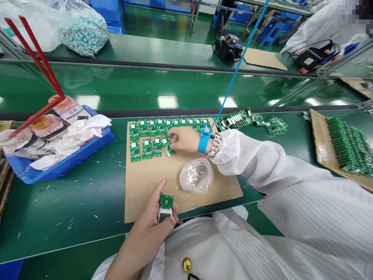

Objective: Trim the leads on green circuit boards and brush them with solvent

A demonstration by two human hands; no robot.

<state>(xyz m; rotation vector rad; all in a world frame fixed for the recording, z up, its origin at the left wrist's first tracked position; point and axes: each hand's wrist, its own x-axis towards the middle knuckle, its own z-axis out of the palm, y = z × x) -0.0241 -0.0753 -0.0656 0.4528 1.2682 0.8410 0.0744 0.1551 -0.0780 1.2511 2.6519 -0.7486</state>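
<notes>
My left hand [150,219] is closed around a small green circuit board [166,201] with a white and dark part at its lower end, held low over the front of a cardboard sheet [142,182]. At the right end of the second row, the fingers of my right hand [186,139] are closed at the edge of another circuit board [168,147], which lies tilted on the sheet. Beside it lie more boards with white squares on them, in two rows [146,147]. Near my right wrist sits a clear plastic bag [196,175] with small thin metallic bits inside.
A blue bin [70,159] with bottles and white cloths stands at the left. Circuit boards [237,119] lie behind my right arm, and several stand in rows on cardboard [349,144] at far right. A blue wrist-strap cord [241,54] runs upward. Clippings litter the green table [96,194].
</notes>
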